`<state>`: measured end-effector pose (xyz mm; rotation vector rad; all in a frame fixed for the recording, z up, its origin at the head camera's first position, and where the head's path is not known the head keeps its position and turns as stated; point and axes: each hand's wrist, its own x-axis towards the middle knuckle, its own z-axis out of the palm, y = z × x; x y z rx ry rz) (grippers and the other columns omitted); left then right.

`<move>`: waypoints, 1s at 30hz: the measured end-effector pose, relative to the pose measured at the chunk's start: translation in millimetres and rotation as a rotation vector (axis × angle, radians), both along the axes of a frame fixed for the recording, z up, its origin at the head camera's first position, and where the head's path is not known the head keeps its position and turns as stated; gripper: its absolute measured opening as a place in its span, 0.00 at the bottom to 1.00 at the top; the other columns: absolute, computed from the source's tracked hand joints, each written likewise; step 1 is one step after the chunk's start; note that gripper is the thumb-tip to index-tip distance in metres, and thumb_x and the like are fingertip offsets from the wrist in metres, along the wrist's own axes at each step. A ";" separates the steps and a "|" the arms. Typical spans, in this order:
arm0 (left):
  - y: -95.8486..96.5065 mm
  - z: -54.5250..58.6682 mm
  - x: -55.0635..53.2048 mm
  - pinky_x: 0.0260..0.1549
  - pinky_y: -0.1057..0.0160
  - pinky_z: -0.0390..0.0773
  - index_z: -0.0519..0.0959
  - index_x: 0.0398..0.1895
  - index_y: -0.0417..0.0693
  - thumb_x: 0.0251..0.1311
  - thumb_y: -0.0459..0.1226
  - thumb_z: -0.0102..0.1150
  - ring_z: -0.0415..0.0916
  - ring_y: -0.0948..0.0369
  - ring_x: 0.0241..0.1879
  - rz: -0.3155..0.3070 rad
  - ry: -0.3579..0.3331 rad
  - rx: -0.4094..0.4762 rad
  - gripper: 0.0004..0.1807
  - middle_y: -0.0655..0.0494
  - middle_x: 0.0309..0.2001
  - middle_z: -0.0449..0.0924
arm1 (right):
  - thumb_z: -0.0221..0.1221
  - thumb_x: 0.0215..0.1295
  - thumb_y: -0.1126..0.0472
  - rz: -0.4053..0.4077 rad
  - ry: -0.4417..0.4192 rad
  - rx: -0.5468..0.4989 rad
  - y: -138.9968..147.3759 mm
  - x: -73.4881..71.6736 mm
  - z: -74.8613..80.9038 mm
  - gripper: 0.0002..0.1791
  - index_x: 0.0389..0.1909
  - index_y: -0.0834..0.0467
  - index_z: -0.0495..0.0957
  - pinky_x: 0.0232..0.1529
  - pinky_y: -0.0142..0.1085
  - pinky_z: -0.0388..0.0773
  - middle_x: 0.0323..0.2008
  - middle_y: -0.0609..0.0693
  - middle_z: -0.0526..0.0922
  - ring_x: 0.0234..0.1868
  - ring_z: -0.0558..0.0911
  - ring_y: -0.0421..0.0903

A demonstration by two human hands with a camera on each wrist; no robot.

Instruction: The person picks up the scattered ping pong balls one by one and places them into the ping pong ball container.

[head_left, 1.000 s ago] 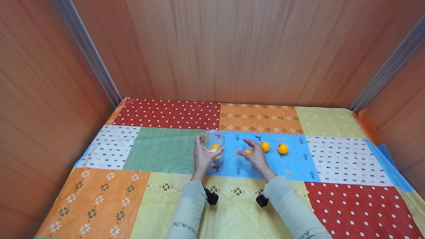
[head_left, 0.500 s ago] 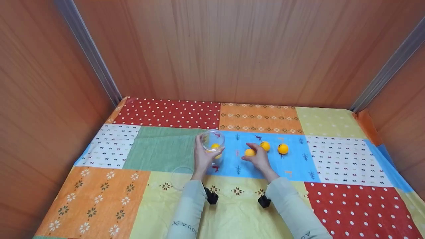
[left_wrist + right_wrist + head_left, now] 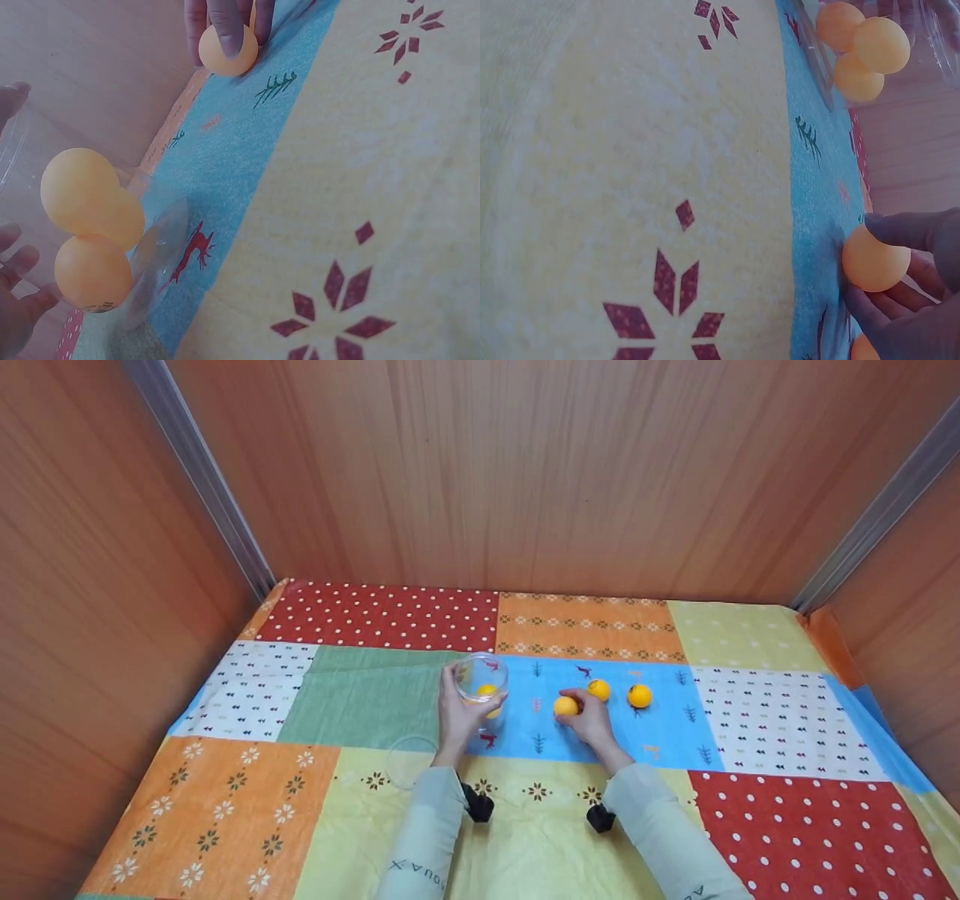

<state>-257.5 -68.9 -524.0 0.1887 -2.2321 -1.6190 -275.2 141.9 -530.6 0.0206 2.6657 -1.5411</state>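
My left hand (image 3: 458, 718) grips a clear plastic jar (image 3: 493, 678) that stands upright with its mouth up on the blue patch of the cloth. Inside the jar, three orange ping-pong balls (image 3: 93, 271) are heaped together in the left wrist view. To the right of it, my right hand (image 3: 594, 726) pinches another orange ping-pong ball (image 3: 876, 259) between thumb and fingers, low over the cloth. Just behind that hand lies a loose ping-pong ball (image 3: 598, 690), and a second loose ping-pong ball (image 3: 639, 696) rests farther right.
A clear round lid (image 3: 411, 762) lies flat beside my left forearm, partly hidden by it. Patchwork cloth (image 3: 360, 697) covers the table. Wood-grain panels (image 3: 480, 472) rise at the back and both sides, with metal posts (image 3: 217, 480) in the corners.
My right hand's thumb and fingers were spread around the near ball and have closed on it, while the hand shifted slightly right. The left hand and jar stay in place.
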 end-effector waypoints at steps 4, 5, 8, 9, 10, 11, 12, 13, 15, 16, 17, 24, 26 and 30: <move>0.3 0.7 -0.1 0.51 0.54 0.66 0.59 0.53 0.54 0.31 0.48 0.73 0.63 0.57 0.53 -0.002 -0.006 0.005 0.43 0.56 0.52 0.65 | 0.60 0.50 0.73 0.001 -0.003 0.000 1.7 -0.4 0.6 0.23 0.50 0.64 0.72 0.53 0.46 0.65 0.50 0.60 0.72 0.51 0.70 0.54; 0.4 0.8 -0.1 0.50 0.53 0.67 0.59 0.53 0.54 0.31 0.48 0.73 0.63 0.56 0.53 -0.003 -0.002 0.007 0.43 0.56 0.52 0.65 | 0.60 0.50 0.74 0.003 0.003 -0.003 2.0 -0.4 0.6 0.23 0.50 0.64 0.72 0.53 0.46 0.66 0.50 0.60 0.73 0.51 0.70 0.55; 0.6 1.1 -0.1 0.50 0.53 0.67 0.59 0.53 0.53 0.31 0.47 0.73 0.63 0.55 0.53 -0.004 0.009 0.008 0.43 0.54 0.52 0.65 | 0.61 0.49 0.74 0.005 0.016 -0.010 2.8 0.2 1.0 0.23 0.49 0.65 0.72 0.51 0.46 0.66 0.48 0.61 0.73 0.50 0.71 0.55; 0.7 1.1 0.1 0.50 0.53 0.67 0.59 0.53 0.53 0.31 0.47 0.73 0.63 0.55 0.53 -0.004 0.011 0.007 0.43 0.53 0.52 0.66 | 0.61 0.49 0.74 0.004 0.017 -0.011 3.0 0.3 1.2 0.23 0.49 0.65 0.72 0.51 0.46 0.67 0.48 0.61 0.74 0.50 0.71 0.55; 0.7 1.1 0.2 0.50 0.53 0.67 0.59 0.53 0.53 0.31 0.47 0.73 0.63 0.55 0.53 -0.004 0.015 0.009 0.43 0.52 0.52 0.66 | 0.61 0.49 0.74 0.005 0.020 -0.014 3.1 0.7 1.6 0.23 0.49 0.65 0.72 0.51 0.46 0.67 0.48 0.61 0.74 0.50 0.71 0.55; 0.8 1.1 0.4 0.50 0.53 0.67 0.59 0.53 0.53 0.31 0.47 0.74 0.64 0.55 0.53 -0.005 0.019 0.012 0.43 0.51 0.53 0.66 | 0.61 0.49 0.74 0.005 0.023 -0.017 3.1 1.2 2.4 0.23 0.49 0.65 0.72 0.51 0.46 0.67 0.48 0.61 0.74 0.50 0.71 0.55; 0.7 1.1 0.6 0.50 0.53 0.67 0.59 0.53 0.53 0.31 0.47 0.73 0.63 0.55 0.53 -0.005 0.014 0.012 0.43 0.51 0.53 0.66 | 0.61 0.49 0.74 0.004 0.020 -0.021 3.0 1.5 3.1 0.23 0.50 0.64 0.72 0.51 0.46 0.67 0.48 0.60 0.74 0.50 0.71 0.54; 0.6 1.2 0.8 0.50 0.53 0.67 0.59 0.53 0.53 0.31 0.48 0.73 0.63 0.55 0.53 -0.004 0.011 0.013 0.43 0.52 0.53 0.65 | 0.61 0.49 0.73 0.004 0.017 -0.026 2.7 2.0 4.3 0.23 0.50 0.64 0.72 0.52 0.45 0.67 0.48 0.60 0.74 0.50 0.71 0.54; 0.3 1.2 1.2 0.51 0.53 0.67 0.59 0.53 0.54 0.31 0.49 0.73 0.63 0.56 0.54 -0.003 0.006 0.013 0.44 0.52 0.53 0.65 | 0.61 0.50 0.73 0.012 0.024 -0.038 2.0 3.4 6.8 0.23 0.50 0.64 0.72 0.52 0.45 0.67 0.49 0.59 0.74 0.50 0.71 0.54; 0.1 1.4 1.3 0.51 0.53 0.67 0.58 0.53 0.55 0.31 0.49 0.73 0.63 0.56 0.54 -0.003 0.003 0.011 0.44 0.53 0.53 0.65 | 0.61 0.50 0.73 0.019 0.032 -0.045 1.6 4.4 8.1 0.23 0.50 0.64 0.72 0.52 0.45 0.67 0.49 0.59 0.74 0.50 0.71 0.54; 0.0 1.6 1.4 0.51 0.53 0.66 0.58 0.53 0.55 0.31 0.49 0.73 0.62 0.57 0.54 -0.002 0.001 0.009 0.44 0.54 0.53 0.65 | 0.61 0.50 0.73 0.024 0.038 -0.054 1.1 5.4 9.6 0.23 0.50 0.64 0.72 0.51 0.45 0.68 0.49 0.59 0.74 0.50 0.71 0.54; -0.5 1.5 1.3 0.51 0.54 0.66 0.58 0.53 0.56 0.30 0.50 0.73 0.62 0.58 0.53 -0.001 -0.004 0.010 0.44 0.57 0.52 0.65 | 0.61 0.50 0.72 0.062 0.076 -0.077 -4.6 8.8 19.3 0.23 0.50 0.63 0.72 0.48 0.44 0.71 0.48 0.57 0.75 0.50 0.72 0.53; -0.3 1.3 1.1 0.51 0.54 0.66 0.58 0.53 0.55 0.30 0.50 0.73 0.62 0.58 0.54 -0.001 -0.003 0.014 0.44 0.57 0.52 0.65 | 0.61 0.50 0.72 0.065 0.074 -0.081 -7.0 9.1 22.4 0.24 0.51 0.63 0.72 0.48 0.43 0.71 0.48 0.57 0.75 0.51 0.72 0.53; 0.0 1.4 0.9 0.51 0.53 0.66 0.58 0.54 0.55 0.31 0.49 0.73 0.62 0.57 0.54 -0.005 -0.006 0.018 0.44 0.55 0.52 0.65 | 0.62 0.49 0.72 0.063 0.093 -0.090 -13.0 10.7 29.1 0.23 0.50 0.62 0.73 0.47 0.42 0.72 0.48 0.56 0.75 0.50 0.72 0.52</move>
